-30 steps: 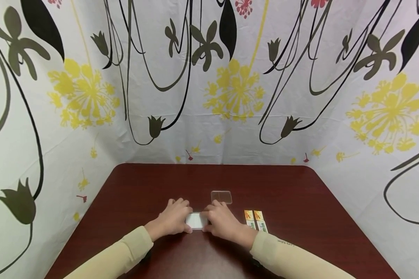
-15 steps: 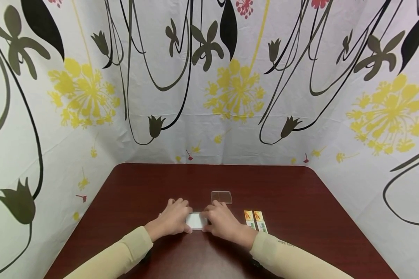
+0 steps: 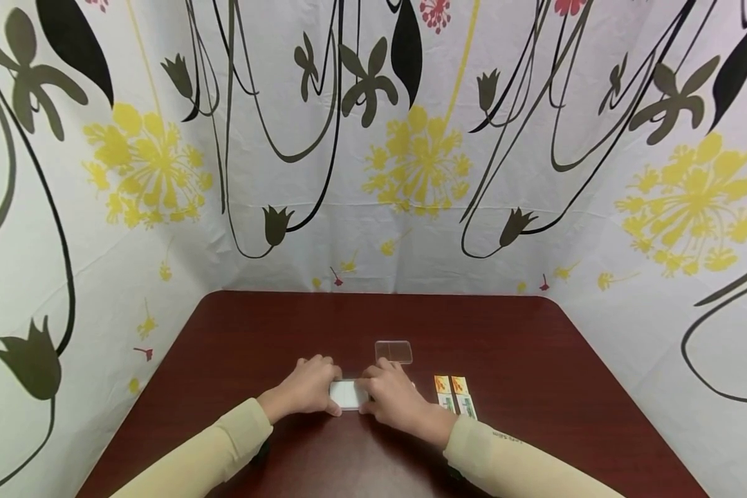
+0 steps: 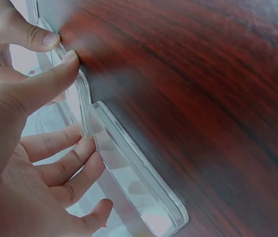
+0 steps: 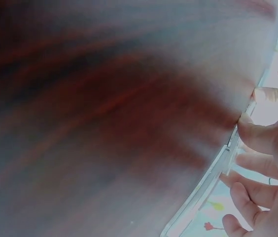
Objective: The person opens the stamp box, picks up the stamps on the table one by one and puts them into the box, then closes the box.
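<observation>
A small rectangular clear plastic case (image 3: 348, 395), whitish in the middle, lies on the table between the two hands. My left hand (image 3: 307, 389) pinches its left end, thumb on the near edge and fingers at the far side. At the other end my right hand (image 3: 395, 395) holds it the same way. In the left wrist view, the left thumb (image 4: 55, 79) presses the near rim, and another clear plastic piece (image 4: 146, 173) sits beside the held case. The right wrist view shows a clear strip-like edge (image 5: 193, 197) by the right fingers. Both hands partly hide the case.
Beyond the right hand lies a flat transparent rectangular piece (image 3: 394, 351). Two small cards with orange and green pictures (image 3: 451, 387) rest side by side, right of that hand. The dark red table (image 3: 274, 325) meets a flower-patterned cloth (image 3: 373, 173) at back and sides.
</observation>
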`<state>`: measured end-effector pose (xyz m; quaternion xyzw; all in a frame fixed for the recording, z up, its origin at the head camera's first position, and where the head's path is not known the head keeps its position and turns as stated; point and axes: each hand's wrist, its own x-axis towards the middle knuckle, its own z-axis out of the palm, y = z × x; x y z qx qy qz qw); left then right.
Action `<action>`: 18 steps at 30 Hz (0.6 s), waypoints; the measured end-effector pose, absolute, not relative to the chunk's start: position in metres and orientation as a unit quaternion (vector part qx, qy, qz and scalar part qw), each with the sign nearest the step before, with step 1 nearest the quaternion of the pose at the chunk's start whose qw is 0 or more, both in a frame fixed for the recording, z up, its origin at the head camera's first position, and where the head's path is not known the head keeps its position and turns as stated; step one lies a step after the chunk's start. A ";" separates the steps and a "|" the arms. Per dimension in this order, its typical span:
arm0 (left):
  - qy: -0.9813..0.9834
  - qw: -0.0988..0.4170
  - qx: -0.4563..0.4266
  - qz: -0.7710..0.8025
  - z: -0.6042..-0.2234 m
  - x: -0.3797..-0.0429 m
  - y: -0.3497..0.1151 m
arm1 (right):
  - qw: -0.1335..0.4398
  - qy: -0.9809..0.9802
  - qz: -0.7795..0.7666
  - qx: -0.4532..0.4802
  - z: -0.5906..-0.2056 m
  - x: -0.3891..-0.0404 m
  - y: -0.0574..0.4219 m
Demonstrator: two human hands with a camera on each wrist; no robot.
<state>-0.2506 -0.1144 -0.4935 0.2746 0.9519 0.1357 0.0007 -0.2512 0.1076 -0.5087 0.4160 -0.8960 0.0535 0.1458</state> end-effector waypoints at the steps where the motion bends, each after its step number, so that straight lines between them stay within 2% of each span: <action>1: 0.952 0.001 0.274 0.138 -0.493 -0.251 -0.114 | 0.148 -0.896 0.052 0.416 -0.509 -0.252 0.108; 18: 0.950 0.020 0.276 0.147 -0.497 -0.256 -0.117 | 0.140 -0.892 0.073 0.424 -0.510 -0.253 0.108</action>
